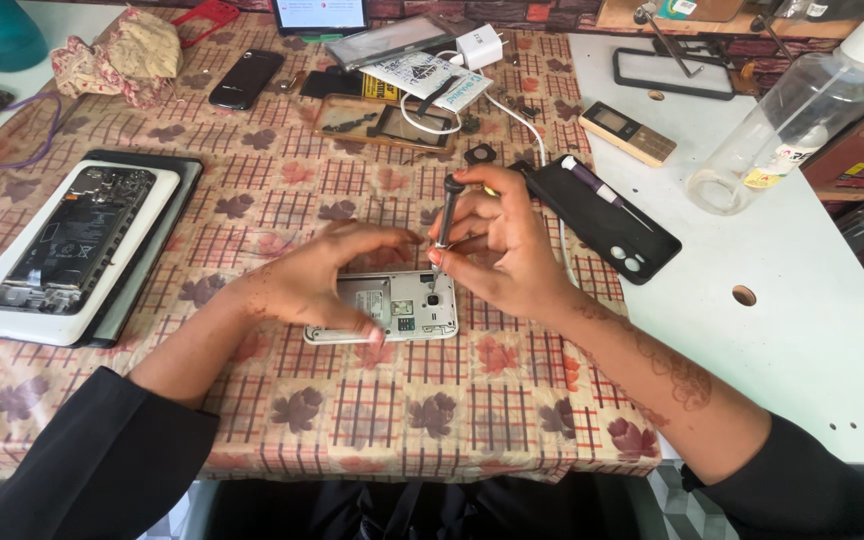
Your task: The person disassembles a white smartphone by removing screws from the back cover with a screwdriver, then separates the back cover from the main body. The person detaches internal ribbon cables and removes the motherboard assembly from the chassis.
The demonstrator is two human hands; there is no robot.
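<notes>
**White plastic phone shell, opened and under the driver**

White plastic makes up the small phone [392, 308] lying back-up, cover off, on the leaf-patterned cloth of the counter [352, 410], nearest the person. It looks light and stiff, so it would skid on the slick cloth unless pinned; the bared inner parts seem fragile, so the rim is the safe place to hold. The left hand [327, 275] does just that, fingers curled and pressed over its left and upper edge. The right hand [497, 245] pinches a slim dark precision screwdriver [445, 215] between thumb and fingertips, held nearly upright with its tip on the upper middle of the phone's inside. The driver is thin and hard, likely to slip off a tiny screw if tilted

Left of the hands lies a larger opened phone [77, 240], dark inside, resting on a white slab over a grey one. Right of them a black phone case [607, 225] carries a second, purple-handled driver [602, 192]

Further off sit a tan keypad phone [627, 132] and a clear spray bottle [797, 125] lying tilted, with a white, yellow and red label low on its side. At the far edge: a black phone [245, 78], a white charger plug [479, 45], a printed white-and-yellow flat package [422, 78] and crumpled cloth [117, 55]
</notes>
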